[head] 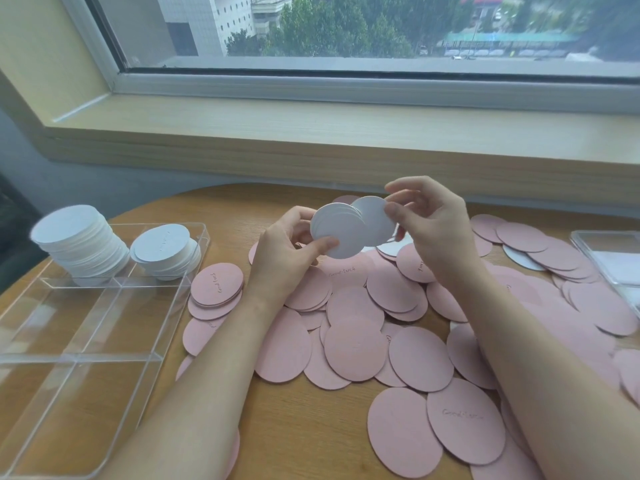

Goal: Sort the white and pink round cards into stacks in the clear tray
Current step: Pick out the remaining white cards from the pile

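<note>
My left hand (294,244) holds a small stack of white round cards (337,230) above the table. My right hand (429,230) pinches one more white card (375,220) just behind that stack, overlapping it. Many pink round cards (356,348) lie scattered over the wooden table under and around both arms, with a few white cards (519,258) among them at the right. The clear tray (104,327) with dividers stands at the left. Its two far compartments hold a tall white stack (79,237) and a shorter white stack (162,251). The near compartments hold nothing.
A second clear container (609,254) sits at the table's right edge. A wooden window sill (311,140) runs behind the round table. A short pile of pink cards (216,289) lies next to the tray's right wall.
</note>
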A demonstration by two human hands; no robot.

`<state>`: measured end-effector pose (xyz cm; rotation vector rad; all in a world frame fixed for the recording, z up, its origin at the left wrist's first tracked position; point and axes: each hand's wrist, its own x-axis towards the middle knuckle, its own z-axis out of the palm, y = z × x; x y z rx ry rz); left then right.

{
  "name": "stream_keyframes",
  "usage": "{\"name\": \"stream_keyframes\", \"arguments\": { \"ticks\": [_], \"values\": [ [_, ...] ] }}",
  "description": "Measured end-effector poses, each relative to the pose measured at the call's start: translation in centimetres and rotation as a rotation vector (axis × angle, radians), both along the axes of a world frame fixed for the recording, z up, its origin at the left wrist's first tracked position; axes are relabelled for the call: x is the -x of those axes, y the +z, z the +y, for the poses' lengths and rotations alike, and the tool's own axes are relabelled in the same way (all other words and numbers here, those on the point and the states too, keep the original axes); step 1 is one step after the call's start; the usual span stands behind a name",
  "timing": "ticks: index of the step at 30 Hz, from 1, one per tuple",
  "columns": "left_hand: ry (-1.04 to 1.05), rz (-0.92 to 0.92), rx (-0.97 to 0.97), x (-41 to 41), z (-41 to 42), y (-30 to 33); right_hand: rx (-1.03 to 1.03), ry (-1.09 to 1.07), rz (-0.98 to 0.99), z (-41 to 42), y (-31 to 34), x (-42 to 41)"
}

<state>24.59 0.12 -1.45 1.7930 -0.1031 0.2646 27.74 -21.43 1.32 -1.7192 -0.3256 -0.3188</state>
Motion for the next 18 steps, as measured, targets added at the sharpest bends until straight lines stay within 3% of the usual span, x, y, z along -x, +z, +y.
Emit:
{"name": "stream_keyframes", "arguments": {
  "ticks": [4, 9, 11, 15, 18],
  "values": [
    [0.010, 0.007, -0.013, -0.1, 0.0, -0.1, -0.090, 0.186, 0.109, 0.4, 0.0, 0.2],
    [0.005, 0.006, -0.007, 0.0, -0.1, -0.1, -0.040, 0.320, 0.181, 0.5, -0.2, 0.3],
    [0.008, 0.006, -0.015, 0.0, -0.1, -0.1, 0.172, 0.211, 0.092, -0.1, -0.6, -0.2],
    [0.025, 0.011, -0.013, -0.2, 0.0, -0.3, 0.903, -0.081, -0.051, -1.3, -2.3, -1.8],
    [0.041, 0.003, -0.010, -0.3, 0.1, -0.3, 1.060, -0.096, 0.062, -1.1, -2.9, -1.9]
  ]
}}
